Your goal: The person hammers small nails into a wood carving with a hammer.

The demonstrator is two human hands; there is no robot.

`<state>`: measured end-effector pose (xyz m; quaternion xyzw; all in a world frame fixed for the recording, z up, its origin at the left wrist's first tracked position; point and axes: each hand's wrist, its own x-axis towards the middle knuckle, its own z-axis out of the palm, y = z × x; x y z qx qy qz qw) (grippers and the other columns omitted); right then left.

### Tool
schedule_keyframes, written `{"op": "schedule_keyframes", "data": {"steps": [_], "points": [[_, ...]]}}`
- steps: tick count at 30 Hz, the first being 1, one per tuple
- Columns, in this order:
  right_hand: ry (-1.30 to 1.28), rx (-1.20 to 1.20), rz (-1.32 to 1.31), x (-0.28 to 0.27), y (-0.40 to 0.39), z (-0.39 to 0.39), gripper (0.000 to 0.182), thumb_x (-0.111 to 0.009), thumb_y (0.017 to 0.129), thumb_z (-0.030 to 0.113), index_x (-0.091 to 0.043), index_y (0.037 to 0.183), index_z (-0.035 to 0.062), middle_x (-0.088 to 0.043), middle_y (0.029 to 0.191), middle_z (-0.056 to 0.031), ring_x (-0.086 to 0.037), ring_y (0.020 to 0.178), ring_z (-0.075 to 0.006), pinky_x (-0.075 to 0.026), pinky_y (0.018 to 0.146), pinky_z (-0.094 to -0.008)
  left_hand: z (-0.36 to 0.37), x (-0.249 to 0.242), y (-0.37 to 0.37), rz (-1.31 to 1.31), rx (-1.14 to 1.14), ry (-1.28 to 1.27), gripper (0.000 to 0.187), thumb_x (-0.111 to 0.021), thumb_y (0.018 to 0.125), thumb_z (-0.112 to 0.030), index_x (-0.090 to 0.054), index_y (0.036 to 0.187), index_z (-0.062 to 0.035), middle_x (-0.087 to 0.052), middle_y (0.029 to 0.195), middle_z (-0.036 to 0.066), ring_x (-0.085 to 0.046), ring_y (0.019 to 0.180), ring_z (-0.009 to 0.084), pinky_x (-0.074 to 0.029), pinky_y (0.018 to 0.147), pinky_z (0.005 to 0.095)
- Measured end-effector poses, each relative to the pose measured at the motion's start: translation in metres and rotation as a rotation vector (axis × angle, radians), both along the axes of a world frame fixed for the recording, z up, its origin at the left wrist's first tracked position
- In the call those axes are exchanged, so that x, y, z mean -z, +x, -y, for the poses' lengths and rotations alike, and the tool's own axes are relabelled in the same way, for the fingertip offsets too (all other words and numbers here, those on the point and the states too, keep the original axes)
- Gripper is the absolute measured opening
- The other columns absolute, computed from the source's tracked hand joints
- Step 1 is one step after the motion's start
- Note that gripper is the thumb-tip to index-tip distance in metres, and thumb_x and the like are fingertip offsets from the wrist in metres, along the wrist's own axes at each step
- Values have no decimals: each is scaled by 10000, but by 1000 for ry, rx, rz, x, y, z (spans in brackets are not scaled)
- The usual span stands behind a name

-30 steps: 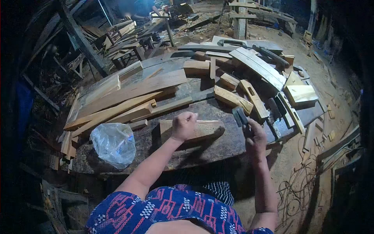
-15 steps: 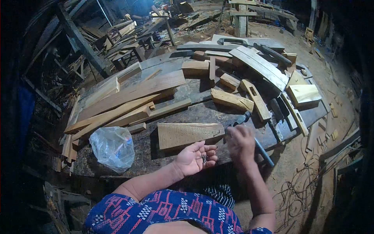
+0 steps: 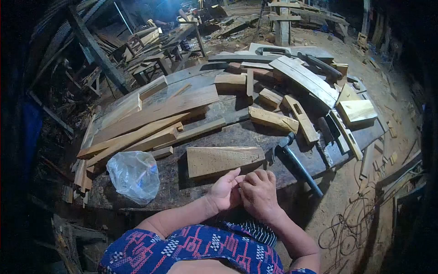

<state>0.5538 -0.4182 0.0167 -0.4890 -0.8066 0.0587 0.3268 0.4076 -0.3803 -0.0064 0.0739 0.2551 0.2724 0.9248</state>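
My left hand [image 3: 223, 191] is curled, palm up, at the table's near edge, around small thin metal pieces that look like nails and are hidden now. Over its fingertips, my right hand [image 3: 260, 192] pinches, and whatever sits between its fingers cannot be made out. Just beyond both hands a tapered wooden block [image 3: 223, 162] lies flat, with small dark marks on its top face. A hammer [image 3: 299, 165] rests right of the block, its head towards the table's middle and its handle over the near edge.
A clear plastic bag [image 3: 133, 177] sits at the left on the workbench [image 3: 171, 185]. Long boards [image 3: 155, 114] are stacked behind it. Wood pieces, including a slotted block [image 3: 301, 118], crowd the right side. Cables [image 3: 349, 233] lie on the floor. Another person [image 3: 182, 16] is far back.
My right hand has moved left and down from beside the hammer to meet my left hand. The nails that showed in my left palm are now covered. The hammer is fully uncovered.
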Motion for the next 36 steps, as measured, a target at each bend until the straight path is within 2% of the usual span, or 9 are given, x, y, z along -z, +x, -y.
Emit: {"op": "schedule_keyframes", "data": {"steps": [12, 22, 24, 25, 28, 29, 31, 32, 36], "points": [[-234, -13, -332, -4, -1, -7, 107, -682, 617, 180, -640, 686, 112, -554, 820, -41, -506, 875, -241, -343, 810, -383, -1, 14, -5, 180, 33, -22, 389, -376, 957, -312, -454, 1221, -38, -536, 1188, 156, -528, 1096, 252, -411, 964, 424], [-94, -14, -519, -4, 4, -21, 119, -686, 635, 108, -612, 716, 62, -567, 764, -54, -531, 795, -241, -391, 727, -360, -1, 12, -8, 204, 45, -48, 351, -419, 943, -300, -483, 1184, -53, -563, 1127, 140, -555, 1052, 255, -431, 946, 431], [11, 69, -572, 1, 9, -31, 96, -637, 683, 80, -543, 697, 64, -534, 699, -113, -522, 677, -328, -404, 599, -411, -5, -3, -4, -247, 14, 100, 258, -459, 930, -311, -580, 1032, -107, -618, 867, 19, -585, 728, 136, -485, 652, 287], [7, 71, -577, 4, 11, -37, 96, -637, 683, 80, -543, 697, 64, -534, 699, -113, -522, 677, -328, -404, 599, -411, -10, -6, -8, -251, 15, 95, 258, -459, 930, -311, -580, 1032, -107, -618, 867, 19, -585, 728, 136, -485, 652, 287], [36, 214, -458, 11, 17, -53, 86, -601, 737, 70, -516, 734, 63, -534, 696, -144, -543, 675, -347, -432, 590, -434, -25, -15, -14, -559, 1, 525, 168, -571, 868, -171, -607, 982, -53, -542, 633, -48, -484, 498, 78, -403, 456, 210], [34, 213, -462, 15, 16, -58, 86, -601, 737, 70, -516, 734, 63, -534, 696, -144, -543, 675, -347, -432, 590, -434, -30, -16, -12, -564, 1, 523, 168, -571, 868, -171, -607, 982, -53, -542, 633, -48, -484, 498, 78, -403, 456, 210], [35, 202, -381, 24, 13, -65, 84, -604, 728, 76, -520, 719, 68, -543, 721, -127, -548, 689, -331, -429, 582, -418, -39, -17, -8, -912, -34, 1167, 190, -577, 838, -140, -629, 964, -8, -537, 618, -39, -490, 504, 69, -380, 446, 217], [31, 201, -384, 24, 12, -67, 84, -604, 728, 76, -520, 719, 68, -543, 721, -127, -548, 689, -331, -429, 582, -418, -42, -19, -7, -1093, 34, 1252, 191, -594, 813, -98, -637, 974, -6, -569, 683, -14, -446, 594, 19, -383, 545, 189], [126, 259, -290, 29, 10, -73, 94, -650, 668, 83, -573, 721, 86, -558, 774, -74, -544, 809, -275, -398, 685, -382, -57, -20, 7, -1228, -3, 1542, 212, -626, 770, -102, -653, 965, -23, -579, 678, 28, -473, 605, 45, -406, 559, 214]]}}
